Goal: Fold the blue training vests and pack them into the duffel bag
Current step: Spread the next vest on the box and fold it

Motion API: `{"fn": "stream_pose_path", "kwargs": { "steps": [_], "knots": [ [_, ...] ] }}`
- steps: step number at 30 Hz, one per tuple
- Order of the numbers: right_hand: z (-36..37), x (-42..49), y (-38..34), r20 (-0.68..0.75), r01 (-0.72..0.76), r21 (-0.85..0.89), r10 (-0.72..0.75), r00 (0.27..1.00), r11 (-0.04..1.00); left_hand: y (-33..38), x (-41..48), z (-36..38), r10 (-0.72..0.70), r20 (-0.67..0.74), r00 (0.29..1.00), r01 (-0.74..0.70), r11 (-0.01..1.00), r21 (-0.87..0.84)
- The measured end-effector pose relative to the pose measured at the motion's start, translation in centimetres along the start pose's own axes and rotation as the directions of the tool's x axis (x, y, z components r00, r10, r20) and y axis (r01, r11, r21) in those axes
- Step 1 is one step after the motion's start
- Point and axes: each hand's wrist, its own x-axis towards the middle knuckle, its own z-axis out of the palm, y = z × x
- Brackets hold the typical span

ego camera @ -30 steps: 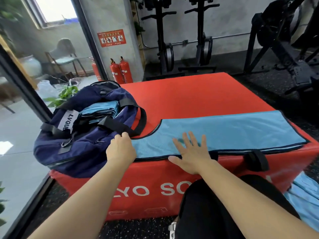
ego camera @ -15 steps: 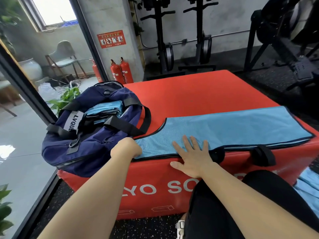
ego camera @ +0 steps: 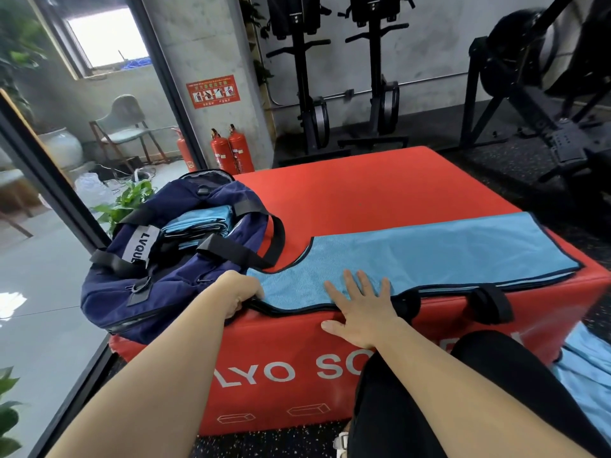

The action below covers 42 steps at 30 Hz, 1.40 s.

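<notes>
Left grip (ego camera: 239,294): holding the near-left end of the blue vest, fingers curled over its dark-trimmed edge, right next to the duffel bag.
Right grip (ego camera: 360,305): wide and flat, fingers spread, palm pressing down on the vest at the front rim of the box, thumb lying along the red front face.
Blue vest (ego camera: 446,246): folded lengthwise into a long strip, laid along the front part of the box top and reaching from the left grip to the right-hand corner; curved cut-out edge facing the bag; layered hems showing along the near side.
Duffel bag (ego camera: 139,292): navy, with black straps and a white label, sitting on the left corner of the box and bulging past its edge; zip open, mouth facing up.
Folded vests (ego camera: 198,223): stacked inside the open bag, light blue, partly under a black strap.
Red plyo box (ego camera: 380,193): soft, white lettering on the front, black carry loop (ego camera: 489,302) at the front rim to the right of the right grip.
Loose blue fabric (ego camera: 588,368): low at the right, beside the box; exact shape not clear.
Background: two red fire extinguishers (ego camera: 231,150) by the grey pillar, black gym machines (ego camera: 310,94) against the wall, a pale chair (ego camera: 129,127) behind the glass, a green plant (ego camera: 132,200) behind the bag.
</notes>
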Motion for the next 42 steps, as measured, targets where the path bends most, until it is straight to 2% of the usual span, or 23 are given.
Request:
{"fn": "stream_pose_path", "kwargs": {
  "steps": [4, 8, 11, 15, 18, 20, 24, 25, 29, 33, 34, 35, 38, 40, 42],
  "knots": [
    [0.0, 0.0, 0.0, 0.007, 0.003, 0.001, -0.003, 1.0, 1.0, 0.0, 0.0, -0.1, -0.016, 0.004, 1.0, 0.017, 0.994, -0.104],
    [0.0, 0.0, 0.0, 0.007, 0.009, 0.005, -0.009, 1.0, 1.0, 0.3, -0.1, 0.1, 0.043, -0.019, 0.999, -0.045, 0.987, -0.152],
    [0.0, -0.1, 0.1, 0.007, 0.012, 0.007, -0.012, 1.0, 1.0, 0.9, -1.0, 0.3, 0.159, -0.109, 0.981, -0.167, 0.984, -0.063],
    [-0.3, -0.1, -0.1, 0.017, 0.008, 0.013, -0.008, 1.0, 1.0, 2.5, -2.5, -0.1, 0.344, -0.226, 0.911, -0.349, 0.937, 0.019],
    [-2.1, -0.1, -0.3, 0.076, -0.001, 0.162, -0.011, 0.997, 0.987, 5.0, -3.5, 0.0, 0.43, -0.238, 0.871, -0.441, 0.898, 0.007],
    [-4.5, -0.4, -0.7, 0.015, 0.015, 0.356, -0.022, 1.0, 0.934, 6.8, -4.1, 0.7, 0.449, -0.233, 0.863, -0.458, 0.889, 0.016],
    [-9.4, -0.6, -1.0, -0.284, 0.154, 0.651, 0.05, 0.958, 0.743, 9.9, -5.8, 3.3, 0.493, -0.153, 0.856, -0.497, 0.867, 0.014],
    [-10.1, -0.5, -0.7, -0.318, 0.158, 0.68, 0.094, 0.943, 0.716, 10.5, -6.2, 4.0, 0.496, -0.127, 0.859, -0.5, 0.866, -0.002],
    [-10.6, -0.3, 1.7, -0.35, 0.088, 0.672, 0.212, 0.912, 0.735, 12.2, -7.4, 6.8, 0.508, -0.016, 0.861, -0.505, 0.852, -0.136],
    [-9.9, -0.5, 4.7, -0.363, 0.051, 0.682, 0.277, 0.89, 0.729, 12.5, -8.6, 8.9, 0.571, 0.041, 0.82, -0.543, 0.798, -0.261],
    [-9.7, -0.6, 5.6, -0.36, 0.03, 0.67, 0.288, 0.887, 0.742, 12.3, -9.0, 9.5, 0.6, 0.04, 0.799, -0.578, 0.785, -0.222],
    [-9.6, -0.6, 6.6, -0.355, 0.005, 0.658, 0.304, 0.884, 0.753, 12.2, -9.3, 10.3, 0.629, 0.029, 0.777, -0.623, 0.775, -0.107],
    [-9.2, -0.6, 9.9, -0.332, -0.067, 0.667, 0.377, 0.865, 0.742, 11.4, -9.6, 13.4, 0.67, -0.007, 0.743, -0.615, 0.686, 0.388],
    [-8.8, -0.8, 11.9, -0.325, -0.093, 0.678, 0.411, 0.852, 0.729, 10.9, -9.6, 15.7, 0.656, 0.015, 0.754, -0.561, 0.633, 0.533],
    [-8.4, -1.3, 13.5, -0.321, -0.117, 0.669, 0.428, 0.845, 0.734, 10.9, -9.6, 17.7, 0.619, -0.003, 0.785, -0.498, 0.634, 0.592]
  ]
}}
